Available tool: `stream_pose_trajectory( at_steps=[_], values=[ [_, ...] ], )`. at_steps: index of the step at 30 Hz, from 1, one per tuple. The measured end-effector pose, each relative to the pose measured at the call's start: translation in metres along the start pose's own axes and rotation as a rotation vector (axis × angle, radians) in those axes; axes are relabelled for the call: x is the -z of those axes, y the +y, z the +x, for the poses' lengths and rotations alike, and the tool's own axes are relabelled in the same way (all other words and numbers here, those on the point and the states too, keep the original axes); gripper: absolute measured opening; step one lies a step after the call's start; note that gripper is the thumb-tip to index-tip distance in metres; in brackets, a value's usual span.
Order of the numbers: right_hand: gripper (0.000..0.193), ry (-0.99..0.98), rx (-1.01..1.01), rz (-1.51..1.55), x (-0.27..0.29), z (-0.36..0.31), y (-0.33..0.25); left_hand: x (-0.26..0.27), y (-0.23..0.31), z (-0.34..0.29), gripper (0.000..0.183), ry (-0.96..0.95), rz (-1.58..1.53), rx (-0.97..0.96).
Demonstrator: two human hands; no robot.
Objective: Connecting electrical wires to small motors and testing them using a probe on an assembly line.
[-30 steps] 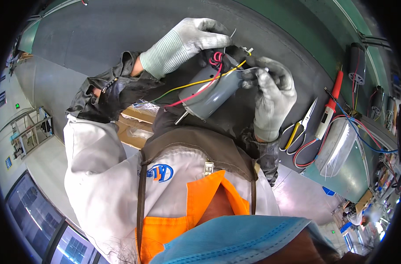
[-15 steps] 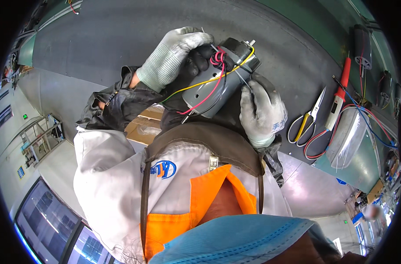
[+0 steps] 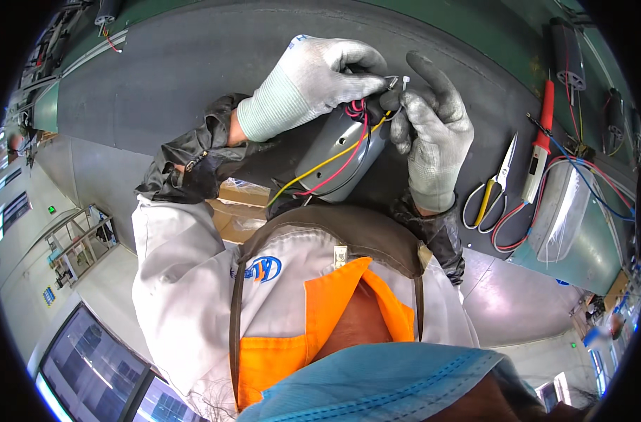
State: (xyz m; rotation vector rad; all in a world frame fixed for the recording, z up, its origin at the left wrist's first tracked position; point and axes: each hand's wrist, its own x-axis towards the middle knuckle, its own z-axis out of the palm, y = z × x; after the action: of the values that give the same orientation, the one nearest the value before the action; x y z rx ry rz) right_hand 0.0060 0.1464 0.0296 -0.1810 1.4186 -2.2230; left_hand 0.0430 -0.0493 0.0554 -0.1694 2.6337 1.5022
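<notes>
Left hand (image 3: pixel 320 77) pinches a white tie (image 3: pixel 399 82) at the wires (image 3: pixel 355 112) atop the grey motor (image 3: pixel 338 151), right hand (image 3: pixel 433 130) cupping it at 3 o'clock, forefinger raised; cinching likely follows, needing a steady pull.

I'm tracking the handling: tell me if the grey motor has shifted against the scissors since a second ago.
Yes. The grey motor has turned, its wired end now up between both hands, farther from the scissors.

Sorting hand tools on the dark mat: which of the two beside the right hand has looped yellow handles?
The scissors, lying nearer the gloved right hand. The red-handled pen-shaped tool beyond them is a straight stick with no loops.
</notes>
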Motion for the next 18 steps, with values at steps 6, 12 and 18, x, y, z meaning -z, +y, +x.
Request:
stream_pose_trajectory(
  at_steps=[6,12,18],
  values=[
    [0.049,0.047,0.010,-0.067,-0.006,-0.001,-0.001,-0.001,0.003,-0.001,0.025,0.026,0.052,-0.036],
    [0.047,0.019,-0.158,-0.129,-0.005,0.008,-0.013,-0.001,-0.002,0.003,0.023,0.019,0.072,-0.180],
    [0.048,0.058,-0.114,-0.060,-0.001,0.004,-0.009,-0.001,0.003,0.004,0.024,-0.025,-0.005,-0.060]
  ],
)
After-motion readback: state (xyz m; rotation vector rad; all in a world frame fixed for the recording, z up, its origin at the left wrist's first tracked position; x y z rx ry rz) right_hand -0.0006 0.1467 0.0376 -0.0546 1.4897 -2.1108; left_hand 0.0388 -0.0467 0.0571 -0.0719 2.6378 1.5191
